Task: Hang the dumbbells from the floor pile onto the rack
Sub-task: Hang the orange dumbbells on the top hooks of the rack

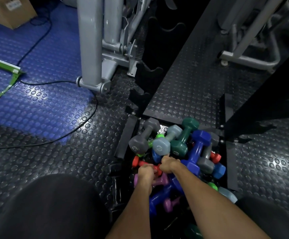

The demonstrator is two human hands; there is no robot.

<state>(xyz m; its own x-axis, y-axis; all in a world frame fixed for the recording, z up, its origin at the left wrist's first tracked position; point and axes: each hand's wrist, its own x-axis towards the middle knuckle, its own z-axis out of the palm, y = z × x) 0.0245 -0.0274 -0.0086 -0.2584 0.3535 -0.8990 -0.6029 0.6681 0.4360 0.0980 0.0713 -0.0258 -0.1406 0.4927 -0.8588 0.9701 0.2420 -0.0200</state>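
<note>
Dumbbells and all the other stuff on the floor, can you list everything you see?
dumbbells: a mixed pile, count unclear; grey, pale blue, dark green, blue, red, purple, bright green; on the floor between the rack's feet
rack: one, black, with empty notched cradles; behind the pile
exercise machine: one, grey metal; upper middle
cable: black; across the floor on the left
cardboard box: one, brown; top left corner
green packaging: one piece, green and white; left edge
floor: studded rubber, blue and black
left hand: closed round a red dumbbell
right hand: closed on something in the pile, hidden by the fingers
</note>
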